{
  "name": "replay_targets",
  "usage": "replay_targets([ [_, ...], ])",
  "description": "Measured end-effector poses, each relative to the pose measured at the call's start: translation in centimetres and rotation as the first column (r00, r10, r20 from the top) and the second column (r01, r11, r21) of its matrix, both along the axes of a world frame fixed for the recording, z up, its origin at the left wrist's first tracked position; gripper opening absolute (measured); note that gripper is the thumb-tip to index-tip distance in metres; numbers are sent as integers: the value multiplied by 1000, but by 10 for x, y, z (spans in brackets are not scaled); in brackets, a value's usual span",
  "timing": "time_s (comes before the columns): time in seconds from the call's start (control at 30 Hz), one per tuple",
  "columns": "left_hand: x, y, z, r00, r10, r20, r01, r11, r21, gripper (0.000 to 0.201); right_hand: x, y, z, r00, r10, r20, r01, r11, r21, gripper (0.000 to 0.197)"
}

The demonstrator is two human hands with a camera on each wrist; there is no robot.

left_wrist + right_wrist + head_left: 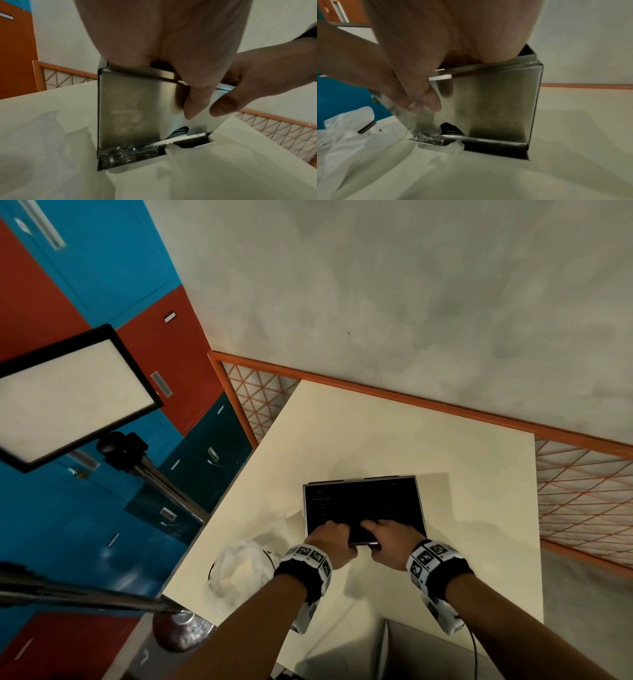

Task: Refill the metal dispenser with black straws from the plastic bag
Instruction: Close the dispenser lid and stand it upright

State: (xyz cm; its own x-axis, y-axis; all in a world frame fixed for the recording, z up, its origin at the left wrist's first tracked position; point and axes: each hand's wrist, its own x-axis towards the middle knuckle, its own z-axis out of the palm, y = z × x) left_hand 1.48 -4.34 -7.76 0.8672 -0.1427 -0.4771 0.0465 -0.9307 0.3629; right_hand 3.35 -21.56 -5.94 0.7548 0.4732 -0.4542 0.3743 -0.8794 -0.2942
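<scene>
A grey concrete floor (411,285) and a wall of red and blue lockers (85,285) surround the cream rectangular desk (394,433), with an orange-framed wire mesh panel (582,491) just beyond its far and right edges. On the desk stands the open-topped rectangular metal dispenser (363,508), its inside filled dark with black straws (359,505); a few straw ends show at the small cut-out low on its front wall (178,132). The crumpled clear plastic bag (239,570) lies on the desk just left of the dispenser, touching its base in the wrist views, with one loose black straw (366,127) resting on it. Both hands sit at the dispenser's near rim: the left hand (330,542) hooks its fingers inside with the thumb (190,94) down the front wall, its grip clamped on the rim. The right hand (390,539) grips the rim likewise, fingers inside, thumb (419,88) outside.
</scene>
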Motion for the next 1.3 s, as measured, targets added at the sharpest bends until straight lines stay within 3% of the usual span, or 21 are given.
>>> replay_targets([
  [0.37,-4,-2,2,1000,26,-7,-27,999,-32,35,2,26,-5,991,111,-70,-119,985,-125,42],
  [0.57,-7,-3,-1,999,32,-41,-32,999,-1,35,2,22,-10,992,53,-112,-65,991,-112,37],
  [0.73,-9,-5,-2,997,30,-64,-28,999,41,42,-3,13,-10,996,6,-87,-11,998,-66,54],
  [0.97,-10,-6,4,996,39,-79,-37,999,30,33,1,31,-9,989,82,-123,-99,985,-144,31],
  [1.2,-6,-4,6,998,26,-54,-24,999,38,35,7,36,-9,986,101,-136,-118,986,-120,32],
  [1.3,-3,-5,7,999,19,-48,-16,999,50,36,8,28,-9,991,112,-76,-119,988,-96,33],
])
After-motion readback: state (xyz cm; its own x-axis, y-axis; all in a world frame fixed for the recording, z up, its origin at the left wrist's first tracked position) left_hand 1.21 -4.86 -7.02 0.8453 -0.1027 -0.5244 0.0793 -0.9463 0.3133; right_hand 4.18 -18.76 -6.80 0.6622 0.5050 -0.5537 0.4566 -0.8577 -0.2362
